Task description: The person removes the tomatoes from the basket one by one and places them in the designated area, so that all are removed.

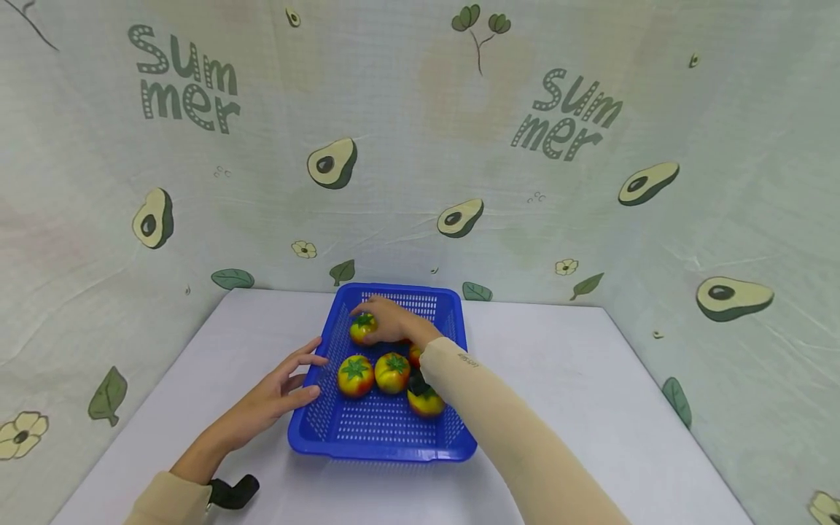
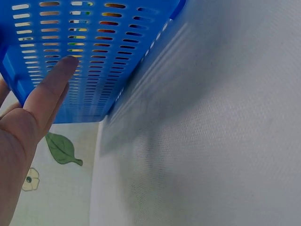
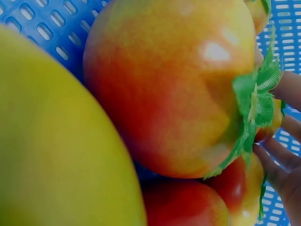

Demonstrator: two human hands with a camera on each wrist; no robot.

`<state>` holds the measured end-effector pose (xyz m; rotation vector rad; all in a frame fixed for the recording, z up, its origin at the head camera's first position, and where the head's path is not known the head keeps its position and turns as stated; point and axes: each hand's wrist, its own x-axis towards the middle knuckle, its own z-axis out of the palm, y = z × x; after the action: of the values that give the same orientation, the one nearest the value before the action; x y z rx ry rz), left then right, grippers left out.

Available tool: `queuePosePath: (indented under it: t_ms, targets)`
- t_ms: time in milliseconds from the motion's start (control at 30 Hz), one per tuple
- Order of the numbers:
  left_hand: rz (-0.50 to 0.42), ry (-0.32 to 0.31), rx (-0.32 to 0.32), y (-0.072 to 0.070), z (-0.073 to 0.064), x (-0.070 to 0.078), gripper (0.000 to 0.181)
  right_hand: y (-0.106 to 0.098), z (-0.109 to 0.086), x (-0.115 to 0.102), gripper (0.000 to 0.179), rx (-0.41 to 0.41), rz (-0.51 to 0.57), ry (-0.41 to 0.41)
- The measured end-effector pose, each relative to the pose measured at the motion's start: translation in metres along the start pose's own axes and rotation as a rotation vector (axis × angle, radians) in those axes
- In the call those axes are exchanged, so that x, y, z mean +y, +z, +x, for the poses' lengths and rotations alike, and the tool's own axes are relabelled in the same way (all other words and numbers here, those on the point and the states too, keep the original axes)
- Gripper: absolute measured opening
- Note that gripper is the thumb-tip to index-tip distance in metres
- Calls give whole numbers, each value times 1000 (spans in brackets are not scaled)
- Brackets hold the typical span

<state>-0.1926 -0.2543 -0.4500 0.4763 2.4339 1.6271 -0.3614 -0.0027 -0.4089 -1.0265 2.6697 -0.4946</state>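
Note:
A blue perforated plastic basket (image 1: pixel 387 450) holds several red-and-yellow artificial tomatoes with green fabric leaves. My right hand (image 1: pixel 392 321) reaches inside it and grips the tomato (image 1: pixel 362 332) at the back left, thumb on the near side and fingers over the far side. Around it lie a tomato (image 1: pixel 355 377) at the left, another (image 1: pixel 392 374) in the middle and one (image 1: pixel 426 403) at the right, partly behind my wrist. In the right wrist view a large tomato (image 3: pixel 174 89) hides much of the hand. My left hand (image 1: pixel 278 390) touches the basket's left side with extended fingers.
The basket stands on a white table (image 1: pixel 545 379). A cloth backdrop (image 1: pixel 394 109) printed with avocados and leaves closes off the back and both sides. A black strap mount (image 1: pixel 234 492) sits at my left wrist.

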Motion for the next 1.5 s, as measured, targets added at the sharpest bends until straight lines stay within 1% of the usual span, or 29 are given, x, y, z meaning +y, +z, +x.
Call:
queuePosePath:
  t_ms: [200, 367, 500, 700, 800, 967, 1067, 1200, 1300, 1500]
  targets:
    - [-26, -33, 3, 0, 0, -1, 49, 3, 2, 0, 52, -6, -32, -25]
    - [-17, -23, 0, -1, -1, 0, 48, 4, 3, -2, 49, -5, -52, -29]
    - [-27, -26, -4, 0, 0, -1, 49, 4, 3, -2, 48, 0, -57, -28]
    - [-25, -30, -7, 1, 2, 1, 50, -3, -2, -3, 47, -2, -46, 0]
    - [-20, -25, -10, 0, 2, 2, 49, -12, -8, -6, 47, 1, -34, 4]
    - [-12, -33, -13, 0, 1, 1, 49, -33, -20, -12, 48, 2, -26, -7]
    - [-8, -46, -3, 1, 0, 1, 49, -47, -28, -15, 48, -8, -43, -20]
    - [10, -41, 10, 0, -1, 1, 50, -66, -39, -17, 48, -20, -55, -46]
    - [18, -35, 13, 0, -1, 1, 49, -80, -50, -14, 49, -9, -57, -68]
    - [7, -38, 8, 2, 1, 1, 49, -102, -77, 1, 47, 56, -58, -85]
